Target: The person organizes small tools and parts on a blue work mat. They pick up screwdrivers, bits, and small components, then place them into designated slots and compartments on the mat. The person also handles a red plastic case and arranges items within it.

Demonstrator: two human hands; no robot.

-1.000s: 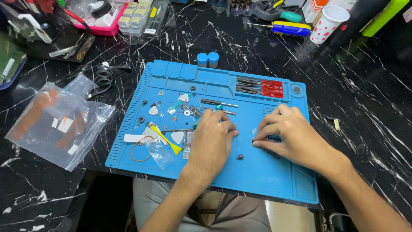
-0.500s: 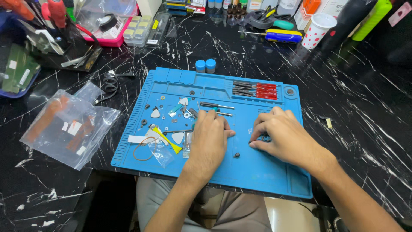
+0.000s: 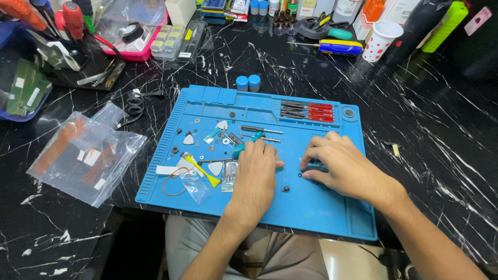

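Both hands have stayed on the blue mat (image 3: 311, 207). The left hand (image 3: 257, 173) lies flat over a teal tool (image 3: 239, 150). The right hand (image 3: 337, 166) fingers press a small dark part (image 3: 315, 166), so the work goes on.

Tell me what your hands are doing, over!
Left hand flat on blue mat, over teal tool. Right hand fingertips on small dark part. Loose screws, picks scattered left; grip unclear.

Single head view, steep downward, close over blue mat (image 3: 311, 207).
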